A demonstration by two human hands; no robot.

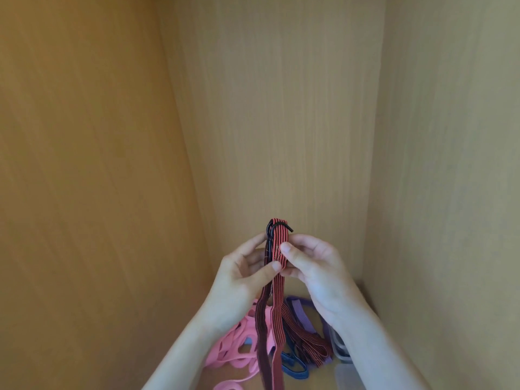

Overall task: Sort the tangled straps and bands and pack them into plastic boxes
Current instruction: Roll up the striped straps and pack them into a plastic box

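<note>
As strap (277, 299) hangs pinched, cabinet walls (281, 108) enclose

Loc.: appearing to be inside of a home cupboard/wardrobe, storage use. Light-brown wood-grain laminate left panel (84, 164), back panel (275, 122) & right panel (450, 164) are closing in on 3 sides. Matching floor board (298, 289) is carrying loose pink flat elastic bands (230, 353). Grey translucent plastic boxes (342, 351) are sitting near the right panel.
</note>
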